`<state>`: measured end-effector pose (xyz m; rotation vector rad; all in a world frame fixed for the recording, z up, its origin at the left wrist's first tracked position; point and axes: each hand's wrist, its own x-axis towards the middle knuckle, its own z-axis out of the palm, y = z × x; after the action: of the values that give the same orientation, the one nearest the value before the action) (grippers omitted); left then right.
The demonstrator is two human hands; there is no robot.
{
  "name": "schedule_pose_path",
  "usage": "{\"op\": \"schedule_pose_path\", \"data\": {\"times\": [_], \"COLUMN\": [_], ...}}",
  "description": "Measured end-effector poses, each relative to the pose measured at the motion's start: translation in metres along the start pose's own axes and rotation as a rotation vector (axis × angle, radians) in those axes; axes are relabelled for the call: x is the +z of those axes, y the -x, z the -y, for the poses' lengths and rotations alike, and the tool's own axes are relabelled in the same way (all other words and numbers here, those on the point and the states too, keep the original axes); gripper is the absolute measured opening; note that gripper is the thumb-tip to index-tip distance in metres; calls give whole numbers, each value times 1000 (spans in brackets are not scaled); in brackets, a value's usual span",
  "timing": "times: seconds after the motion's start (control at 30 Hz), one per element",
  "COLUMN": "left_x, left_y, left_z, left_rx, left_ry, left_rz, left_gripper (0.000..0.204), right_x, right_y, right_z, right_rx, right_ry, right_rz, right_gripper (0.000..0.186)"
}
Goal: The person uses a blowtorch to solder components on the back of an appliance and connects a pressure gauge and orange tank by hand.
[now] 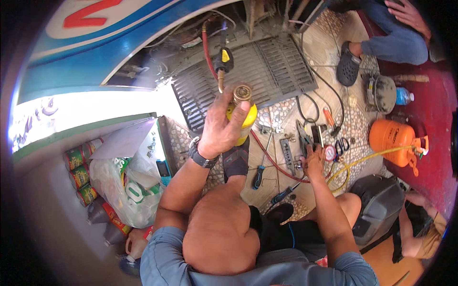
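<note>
My left hand (223,125) is wrapped round the yellow gas canister of a blowtorch (246,125), held up over the floor. The torch's brass tube and black-and-yellow head (224,59) point away from me, with a small bluish flame at the far tip. My right hand (313,164) reaches down among tools on the floor, its fingers apart. It is nearest the dark handles of a pair of pliers (303,136); I cannot tell whether it touches them. Beside it are a round gauge (329,153) and blue-handled scissors (341,146).
A slotted metal panel (248,71) lies ahead, below an open blue-and-white machine. Screwdrivers (259,177), red and yellow hoses, and an orange gas cylinder (392,136) surround the tools. Another person's foot in a dark clog (348,66) is at far right. Bagged bottles (129,190) stand left.
</note>
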<state>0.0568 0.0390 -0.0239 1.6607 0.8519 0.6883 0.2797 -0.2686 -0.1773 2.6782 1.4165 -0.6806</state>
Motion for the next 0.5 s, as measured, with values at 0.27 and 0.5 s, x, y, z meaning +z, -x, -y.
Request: {"op": "schedule_pose_path", "data": {"times": [0.27, 0.5], "left_x": [-2, 1], "left_y": [-3, -5], "left_z": [-7, -4], "left_rx": [10, 29], "left_ry": [-47, -94], "left_rz": [-42, -68], "left_gripper": [55, 54], "right_x": [-11, 5], "right_y": [-6, -17], "right_z": [26, 34], "right_rx": [122, 142], "right_ry": [-84, -286], "right_rz": [88, 143], "right_gripper": [72, 67]}}
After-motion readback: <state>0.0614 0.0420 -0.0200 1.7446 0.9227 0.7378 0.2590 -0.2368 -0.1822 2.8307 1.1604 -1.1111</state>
